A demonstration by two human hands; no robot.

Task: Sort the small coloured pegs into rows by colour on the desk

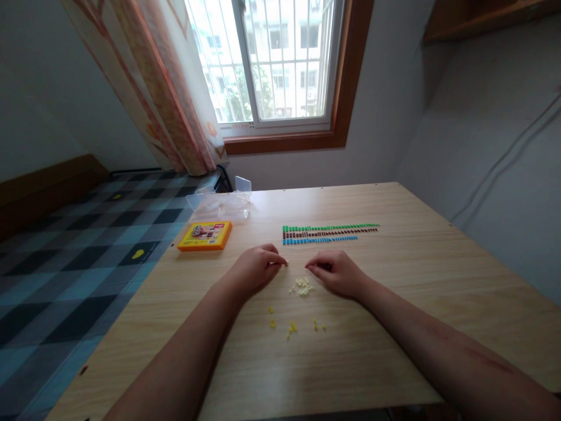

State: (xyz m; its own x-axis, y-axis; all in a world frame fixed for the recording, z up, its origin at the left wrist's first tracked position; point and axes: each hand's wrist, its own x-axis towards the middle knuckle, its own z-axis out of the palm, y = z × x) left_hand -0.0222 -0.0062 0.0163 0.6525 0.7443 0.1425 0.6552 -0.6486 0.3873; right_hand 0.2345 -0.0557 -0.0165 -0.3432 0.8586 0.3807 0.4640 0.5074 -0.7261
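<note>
My left hand (259,266) rests on the wooden table with thumb and forefinger pinched at a small cream block (287,262). To its right, my right hand (335,271) has its fingertips pressed together just above the tabletop; whatever they hold is too small to make out. Between and slightly nearer than the hands lies a loose pile of cream blocks (302,286). Beyond them run three rows of tiny blocks: green blocks (324,228) farthest, dark brown blocks (324,233) in the middle, blue blocks (319,240) nearest.
Scattered yellow blocks (293,327) lie closer to me on the table (350,362). An orange and yellow box (205,235) sits at the left edge, with a clear plastic container (223,204) behind it. A bed with a checked cover (109,257) adjoins the table's left side.
</note>
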